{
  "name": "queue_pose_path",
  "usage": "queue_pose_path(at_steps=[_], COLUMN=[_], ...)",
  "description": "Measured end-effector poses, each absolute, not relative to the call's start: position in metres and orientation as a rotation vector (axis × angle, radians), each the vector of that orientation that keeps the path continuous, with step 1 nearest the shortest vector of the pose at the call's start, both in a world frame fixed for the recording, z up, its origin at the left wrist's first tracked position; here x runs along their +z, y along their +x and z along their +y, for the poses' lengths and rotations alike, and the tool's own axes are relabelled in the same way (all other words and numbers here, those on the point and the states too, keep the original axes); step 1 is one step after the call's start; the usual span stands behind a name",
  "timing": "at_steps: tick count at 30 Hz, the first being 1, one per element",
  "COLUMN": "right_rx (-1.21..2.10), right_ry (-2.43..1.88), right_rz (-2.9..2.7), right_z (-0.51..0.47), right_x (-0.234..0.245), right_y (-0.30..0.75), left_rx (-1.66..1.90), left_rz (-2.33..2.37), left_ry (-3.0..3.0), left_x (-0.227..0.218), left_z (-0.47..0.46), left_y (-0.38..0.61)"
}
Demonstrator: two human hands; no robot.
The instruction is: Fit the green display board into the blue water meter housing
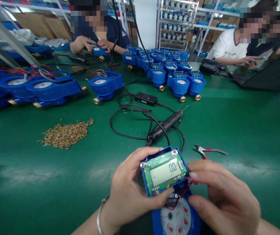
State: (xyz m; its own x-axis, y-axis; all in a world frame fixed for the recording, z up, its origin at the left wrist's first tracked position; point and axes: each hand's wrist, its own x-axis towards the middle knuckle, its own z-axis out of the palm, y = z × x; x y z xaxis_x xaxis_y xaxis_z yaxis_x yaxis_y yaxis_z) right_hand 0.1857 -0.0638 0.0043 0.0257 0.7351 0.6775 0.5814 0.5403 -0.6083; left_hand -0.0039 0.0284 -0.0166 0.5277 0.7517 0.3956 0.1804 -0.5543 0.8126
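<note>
Gripping the blue plastic water meter with its green display circuit board, left hand and right hand clasp opposite sides; black electric screwdriver lies just beyond.

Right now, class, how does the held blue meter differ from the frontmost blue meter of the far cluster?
The held blue meter shows a bare green circuit board and red wires; the frontmost cluster meter looks closed. The left hand and right hand grip the first; the second stands untouched. Both are blue.
</note>
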Motion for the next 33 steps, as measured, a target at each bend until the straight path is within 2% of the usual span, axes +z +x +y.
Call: queue_pose_path(at_steps=[4,10,15,19,24,29,33], right_rx=[-0.001,0.036,-0.242,-0.317,-0.471,-0.38,-0.133], right_ry=[-1.178,-1.182,-1.229,-1.25,-1.285,-1.243,-1.101], right_rz=[-1.682,-1.666,-1.816,-1.894,-1.727,-1.741,-1.647], right_z=[-0.062,-0.063,-0.071,-0.075,-0.075,-0.067,-0.058], right_x=[0.005,0.007,0.008,0.002,-0.019,-0.022,-0.014], right_y=[0.184,0.187,0.196,0.199,0.182,0.173,0.174], left_rx=[0.981,0.975,0.995,1.036,1.069,1.075,1.079], left_rz=[0.756,0.758,0.769,0.805,0.87,0.877,0.865], left_ry=[2.053,2.064,2.061,2.037,1.928,1.861,1.851], left_x=[-0.015,-0.015,-0.016,-0.016,-0.018,-0.023,-0.024], left_z=[0.028,0.028,0.028,0.025,0.022,0.023,0.025], left_y=[-0.003,-0.005,-0.004,-0.001,0.001,0.0,0.0])
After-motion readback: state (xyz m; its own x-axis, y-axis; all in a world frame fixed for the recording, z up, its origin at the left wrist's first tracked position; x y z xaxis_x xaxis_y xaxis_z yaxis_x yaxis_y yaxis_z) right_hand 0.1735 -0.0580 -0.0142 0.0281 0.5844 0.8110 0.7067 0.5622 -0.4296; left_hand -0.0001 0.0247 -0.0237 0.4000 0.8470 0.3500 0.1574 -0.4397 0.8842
